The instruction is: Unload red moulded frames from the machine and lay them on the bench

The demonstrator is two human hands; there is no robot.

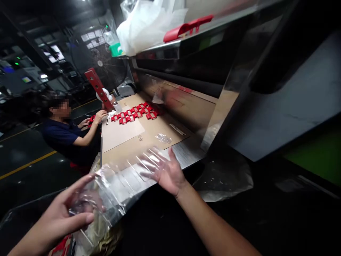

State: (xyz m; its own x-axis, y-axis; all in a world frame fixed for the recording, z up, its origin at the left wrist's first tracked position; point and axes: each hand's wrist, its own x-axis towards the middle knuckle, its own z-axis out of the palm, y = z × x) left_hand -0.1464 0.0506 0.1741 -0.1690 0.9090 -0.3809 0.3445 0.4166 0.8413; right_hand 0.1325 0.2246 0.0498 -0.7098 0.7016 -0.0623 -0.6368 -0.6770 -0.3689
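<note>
My left hand [70,208], at the lower left, is curled round a crumpled piece of clear plastic film [113,192]. The film stretches from that hand toward the bench edge and reaches the fingers of my right hand [167,172]. With its fingers spread and palm turned up, my right hand is over the near edge of the workbench [186,153]. Whether its fingertips touch the film or only lie behind it, I cannot tell. Farther up the bench, red plastic parts [135,113] are laid out in rows on cardboard.
A co-worker [66,128] sits at the bench's left side, one hand on it. A white sheet [122,135] and a small clear plastic scrap [163,138] lie on the cardboard. Overhead, a shelf carries white bags [149,25] and a red part [186,28]. A large fan [99,63] stands behind.
</note>
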